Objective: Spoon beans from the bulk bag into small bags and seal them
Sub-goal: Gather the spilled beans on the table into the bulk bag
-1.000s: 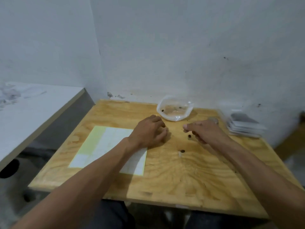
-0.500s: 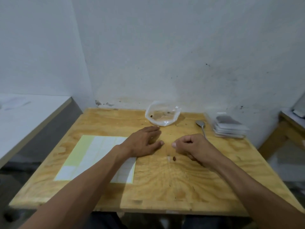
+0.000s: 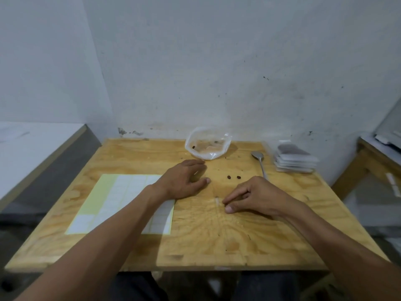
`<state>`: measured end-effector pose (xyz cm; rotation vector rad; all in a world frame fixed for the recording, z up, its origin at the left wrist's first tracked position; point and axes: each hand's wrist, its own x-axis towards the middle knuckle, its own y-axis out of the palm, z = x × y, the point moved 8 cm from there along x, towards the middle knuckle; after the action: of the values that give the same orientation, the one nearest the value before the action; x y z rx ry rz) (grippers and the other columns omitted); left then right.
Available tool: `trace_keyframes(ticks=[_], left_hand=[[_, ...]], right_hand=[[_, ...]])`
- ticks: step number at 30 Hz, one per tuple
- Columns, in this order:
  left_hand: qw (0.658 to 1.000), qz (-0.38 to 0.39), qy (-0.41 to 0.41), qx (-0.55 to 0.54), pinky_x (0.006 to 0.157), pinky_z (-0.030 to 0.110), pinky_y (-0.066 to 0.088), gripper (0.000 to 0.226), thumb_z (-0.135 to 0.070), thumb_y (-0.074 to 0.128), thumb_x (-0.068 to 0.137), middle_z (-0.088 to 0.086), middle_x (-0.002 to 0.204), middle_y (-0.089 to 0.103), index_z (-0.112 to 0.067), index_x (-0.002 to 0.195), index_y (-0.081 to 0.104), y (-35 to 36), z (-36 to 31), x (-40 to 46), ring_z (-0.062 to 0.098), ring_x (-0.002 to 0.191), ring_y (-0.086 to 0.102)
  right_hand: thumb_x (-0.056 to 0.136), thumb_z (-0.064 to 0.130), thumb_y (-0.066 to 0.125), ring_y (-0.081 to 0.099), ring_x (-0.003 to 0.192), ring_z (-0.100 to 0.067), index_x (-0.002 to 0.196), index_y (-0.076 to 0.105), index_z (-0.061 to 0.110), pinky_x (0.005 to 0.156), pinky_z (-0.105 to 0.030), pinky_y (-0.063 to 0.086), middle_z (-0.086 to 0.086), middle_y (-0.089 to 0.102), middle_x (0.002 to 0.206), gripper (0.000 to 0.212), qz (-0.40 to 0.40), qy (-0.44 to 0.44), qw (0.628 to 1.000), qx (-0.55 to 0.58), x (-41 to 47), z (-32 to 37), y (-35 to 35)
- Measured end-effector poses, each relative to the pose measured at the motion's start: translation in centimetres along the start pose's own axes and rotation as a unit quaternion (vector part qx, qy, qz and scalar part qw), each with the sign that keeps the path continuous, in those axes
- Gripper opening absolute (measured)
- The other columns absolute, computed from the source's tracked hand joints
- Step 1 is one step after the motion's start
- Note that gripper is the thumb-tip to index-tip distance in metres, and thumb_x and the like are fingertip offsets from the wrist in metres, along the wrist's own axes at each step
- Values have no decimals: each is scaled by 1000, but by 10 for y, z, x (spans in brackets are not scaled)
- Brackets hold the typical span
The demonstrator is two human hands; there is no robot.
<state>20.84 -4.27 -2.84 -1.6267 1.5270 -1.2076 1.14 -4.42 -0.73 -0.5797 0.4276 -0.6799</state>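
Now your right hand (image 3: 253,197) has drawn back from the spoon (image 3: 259,160), fingertips pinching at the table (image 3: 217,240), contents unclear; your left hand (image 3: 184,181) rests flat, empty; the bulk bag (image 3: 207,146) is nearly spent.

plywood table (image 3: 217,240) against scuffed white wall (image 3: 217,61); white counter (image 3: 32,144) left.

Left hand (image 3: 181,181) flat, right hand (image 3: 256,196) fingertips lowered, pinching

A plywood table (image 3: 271,240) bears bulk bag (image 3: 207,146), spoon (image 3: 259,160), small bags (image 3: 294,158), label sheet (image 3: 118,203), loose beans (image 3: 233,177).
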Motion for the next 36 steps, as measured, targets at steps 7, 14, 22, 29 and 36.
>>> trace_keyframes(ticks=[7,14,22,29,36], left_hand=[[1000,16,-6,10,116,33,37,60,-54,58,97,-4,156,46,-17,144,56,-1,-4,-3,13,145,38],[998,5,-14,59,112,35,35,66,-60,50,93,5,148,51,-9,133,60,8,-20,3,24,138,44],[998,32,-19,57,121,37,25,93,-77,23,82,6,161,36,-14,146,49,16,-15,4,24,148,32],[997,33,-28,57,122,38,24,91,-77,25,86,5,163,33,-14,149,45,20,-9,4,24,150,29],[998,18,-12,58,123,37,23,73,-66,41,97,4,164,32,-15,149,45,22,-8,6,23,150,28]], right_hand=[[88,30,76,48,48,-7,75,76,16,48,-19,36,8,56,59,19,-72,50,983,161,6,-12,-13],[96,14,45,46,51,-12,94,63,0,36,-19,37,-9,60,70,23,-151,198,834,492,8,-51,-33],[75,45,84,62,76,-1,90,79,28,67,-22,49,14,66,77,23,-255,97,962,14,13,-35,-47],[82,39,80,64,84,-1,85,81,28,71,-22,48,12,74,87,12,-279,91,955,-50,21,-36,-47],[90,15,41,40,49,-14,84,60,2,34,-21,30,-10,54,67,24,-188,210,817,503,31,-43,-27]])
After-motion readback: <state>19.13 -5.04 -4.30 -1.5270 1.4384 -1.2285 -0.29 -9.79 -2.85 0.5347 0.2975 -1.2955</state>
